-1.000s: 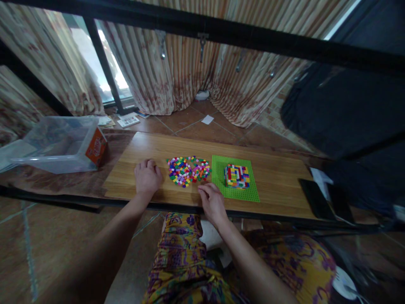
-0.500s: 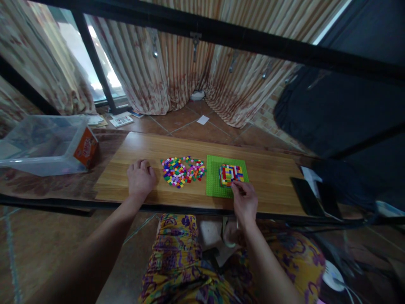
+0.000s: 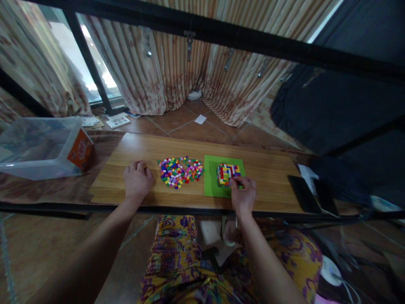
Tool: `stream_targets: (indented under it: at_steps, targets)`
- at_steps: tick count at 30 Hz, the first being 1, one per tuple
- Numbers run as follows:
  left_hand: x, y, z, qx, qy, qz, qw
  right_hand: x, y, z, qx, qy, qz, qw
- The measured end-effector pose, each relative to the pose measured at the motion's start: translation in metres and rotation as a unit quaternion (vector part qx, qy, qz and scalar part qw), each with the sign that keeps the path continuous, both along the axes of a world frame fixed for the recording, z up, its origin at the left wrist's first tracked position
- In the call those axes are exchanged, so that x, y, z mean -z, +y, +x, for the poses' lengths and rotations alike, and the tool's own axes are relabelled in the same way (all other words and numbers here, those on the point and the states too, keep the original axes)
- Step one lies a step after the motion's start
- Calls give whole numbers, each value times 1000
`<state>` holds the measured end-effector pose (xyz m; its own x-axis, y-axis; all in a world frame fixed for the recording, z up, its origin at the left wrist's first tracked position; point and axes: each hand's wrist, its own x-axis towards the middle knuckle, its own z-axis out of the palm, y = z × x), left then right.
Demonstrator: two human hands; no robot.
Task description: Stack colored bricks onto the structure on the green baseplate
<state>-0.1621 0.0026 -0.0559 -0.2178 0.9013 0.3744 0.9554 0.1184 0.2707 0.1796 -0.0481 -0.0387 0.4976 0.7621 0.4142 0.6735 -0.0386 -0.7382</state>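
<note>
My right hand [image 3: 243,192] is at the near right corner of a block of stacked toy bricks [image 3: 224,172], thumb and forefinger pinched against its top edge. Whatever is between those fingertips is too small and hidden to make out. The many-coloured block stands on a green studded baseplate [image 3: 210,185]. Loose small bricks [image 3: 172,171] in many colours lie spread to the left of the baseplate. Left of them, my left hand [image 3: 138,180] rests palm down on the wooden board, fingers loosely bent and apart from the bricks.
The wooden board [image 3: 177,145] lies across a table with a dark front edge. A clear plastic bin [image 3: 41,162] with an orange label is at the left. A dark flat case [image 3: 303,194] and papers lie at the right end. A dark bar [image 3: 202,31] crosses above.
My right hand has shifted slightly, its fingertips still at the brick block's near right edge. My left hand stays resting on the board. The whole view has moved a little.
</note>
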Motion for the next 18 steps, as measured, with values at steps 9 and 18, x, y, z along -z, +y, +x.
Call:
stream_targets:
  at_steps: [9, 18]
  targets:
    - [4, 2, -2, 1, 1, 8, 1000, -2, 3, -5, 32, -33, 6, 999]
    - [3, 1, -2, 5, 5, 10, 1000, 5, 5, -2, 15, -30, 0, 999]
